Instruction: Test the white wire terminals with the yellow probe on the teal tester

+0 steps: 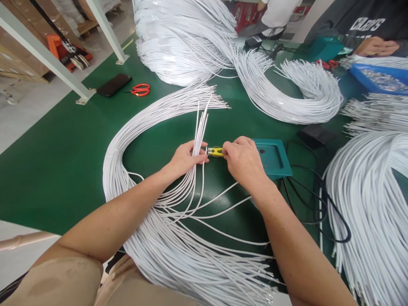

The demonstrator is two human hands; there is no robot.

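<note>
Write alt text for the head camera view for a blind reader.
The left hand grips a bunch of white wires while the right hand pinches a yellow part at them, beside a teal box on a green table. Large looped wire bundles surround them; red scissors lie farther off.

Your left hand (186,158) grips a few upright white wires (200,123), while your right hand (242,159) pinches a yellow connector (215,151) just left of the teal device (274,157) on the green table (60,161).

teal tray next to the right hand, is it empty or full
Empty: the tray shows only bare teal inside, with nothing lying in it.
</note>
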